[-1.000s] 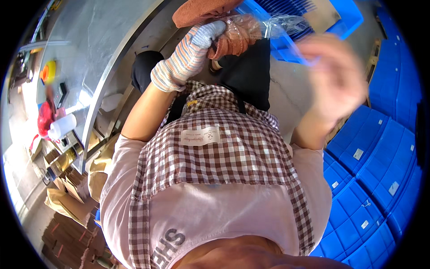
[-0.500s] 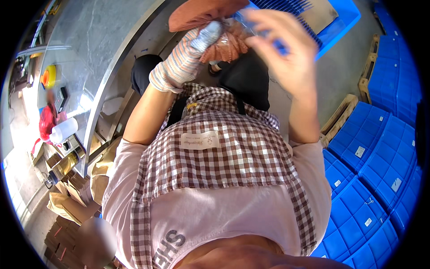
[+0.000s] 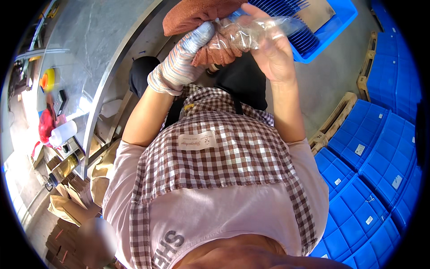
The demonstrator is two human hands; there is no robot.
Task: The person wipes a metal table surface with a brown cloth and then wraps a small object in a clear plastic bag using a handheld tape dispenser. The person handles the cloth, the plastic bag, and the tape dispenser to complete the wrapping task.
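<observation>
At the top centre, my left hand (image 3: 179, 62), in a striped knit glove, is closed around a bunched reddish-brown piece of fabric (image 3: 204, 15). A rounded, smoother part of the fabric stands above the glove, and gathered folds hang below the thumb. My bare right hand (image 3: 277, 60) grips a clear plastic bag or film (image 3: 253, 33) just to the right of the fabric. The plastic stretches between the two hands and laps over the fabric folds. Its far end flares out past my right fingers, which are partly hidden behind it.
Beyond my right hand stands a blue crate (image 3: 342, 27) with dark blue comb-like pieces (image 3: 304, 40). A metal-edged table (image 3: 96, 40) runs along the left, with a yellow tape roll (image 3: 47, 80) and a white bottle (image 3: 62, 133). Blue wrapped stacks (image 3: 358, 134) sit on wooden pallets (image 3: 336, 119) at right.
My right hand was blurred in motion, higher and further right; now it has come down and left and grips the plastic. My left hand keeps its hold on the fabric, shifted slightly left.
</observation>
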